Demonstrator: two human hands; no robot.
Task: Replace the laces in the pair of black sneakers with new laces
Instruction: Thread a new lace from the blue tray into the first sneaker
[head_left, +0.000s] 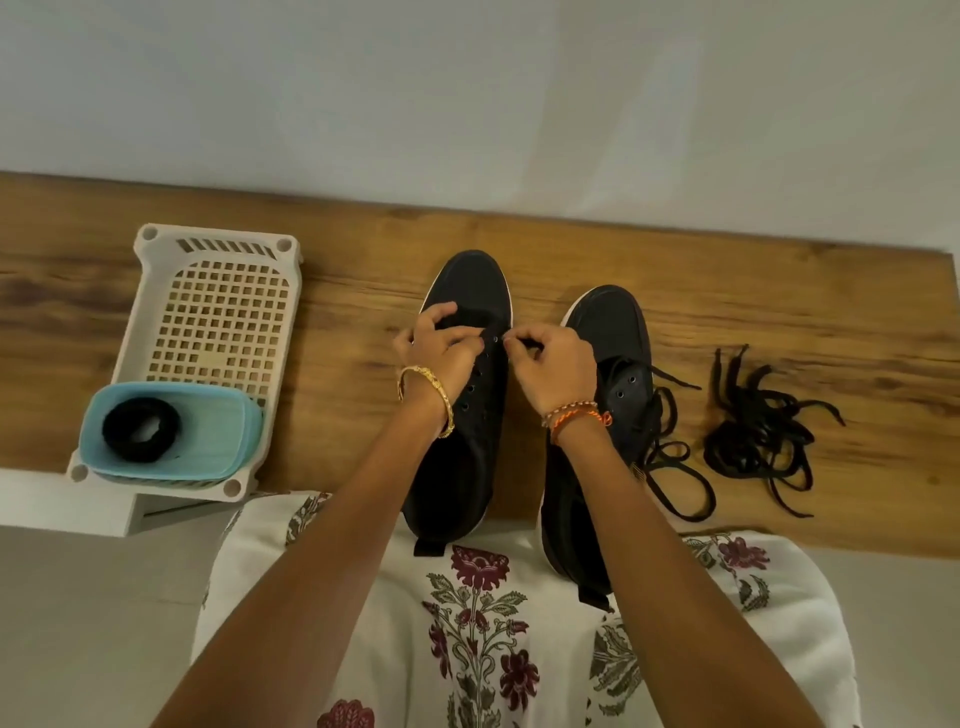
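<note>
Two black sneakers stand toes-away on the wooden table. The left sneaker shows bare eyelets. My left hand rests curled on its tongue area, fingers gripping the upper near the front eyelets. My right hand pinches a black lace end beside the top right eyelet. The right sneaker has a loose black lace trailing from it onto the table. A tangled pile of black laces lies further right. A coiled black lace sits in a blue tub.
A white perforated plastic basket stands at the left, holding the blue tub at its near end. The table's near edge runs under the sneakers' heels, above a floral garment. A pale wall lies behind the table.
</note>
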